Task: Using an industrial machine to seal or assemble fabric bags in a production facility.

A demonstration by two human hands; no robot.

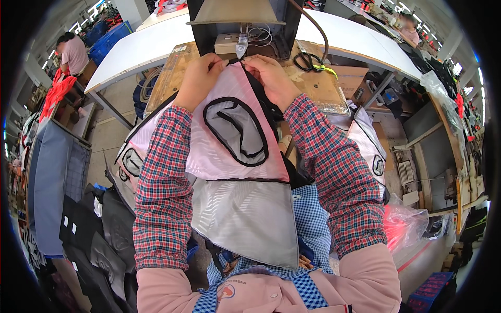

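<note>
A pale pink fabric piece with a black-bound oval opening and a grey mesh panel below it hangs from the sewing table into my lap. My left hand pinches its top left edge. My right hand grips the top right edge along the black binding. Both hands hold the fabric just in front of the sewing machine's presser foot. My forearms are in red plaid sleeves.
The sewing machine stands on a worn wooden table with black scissors at the right. More pink pieces hang at both sides. Dark fabric is stacked at the lower left. A person sits far left.
</note>
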